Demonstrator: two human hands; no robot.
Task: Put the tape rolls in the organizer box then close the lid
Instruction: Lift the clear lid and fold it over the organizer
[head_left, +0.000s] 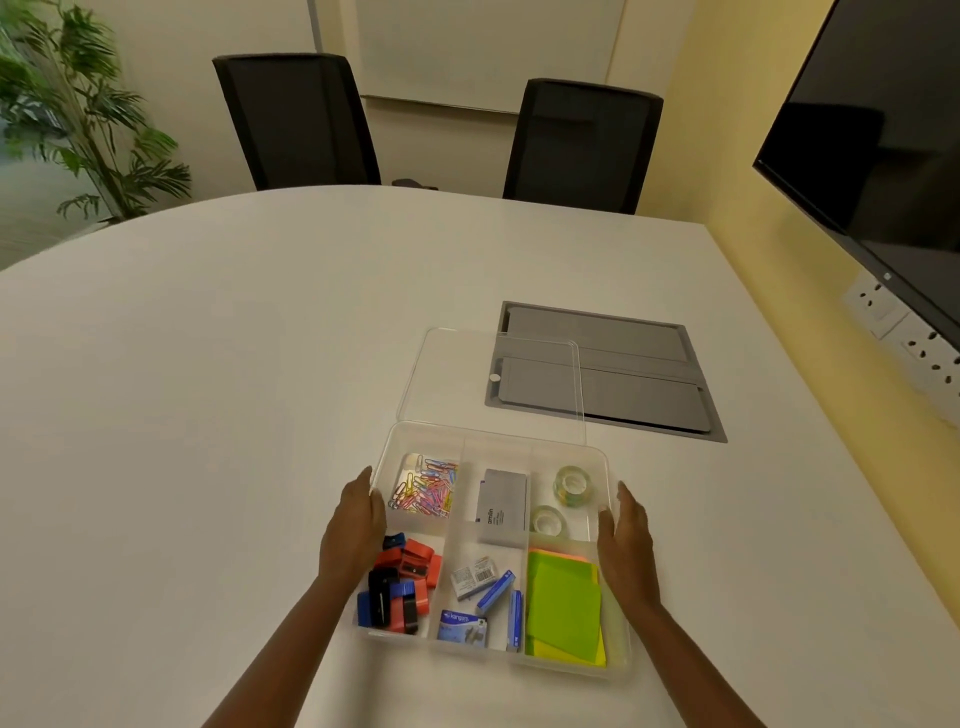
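A clear plastic organizer box (415, 428) lies open on the white table in front of me. Two clear tape rolls sit in its far right compartment: one (571, 485) further back, the other (547, 520) nearer me. The transparent lid (467, 374) is folded back flat on the table behind the box. My left hand (356, 525) rests against the box's left wall, fingers straight. My right hand (626, 540) lies along the right wall, fingers extended. Neither hand holds a roll.
Other compartments hold coloured paper clips (426, 486), a grey box (503, 506), sharpeners (400, 587), staple boxes (483, 597) and green sticky notes (563, 605). A grey cable hatch (623, 374) lies in the table behind the lid. Two black chairs stand across; a screen (883, 130) hangs right.
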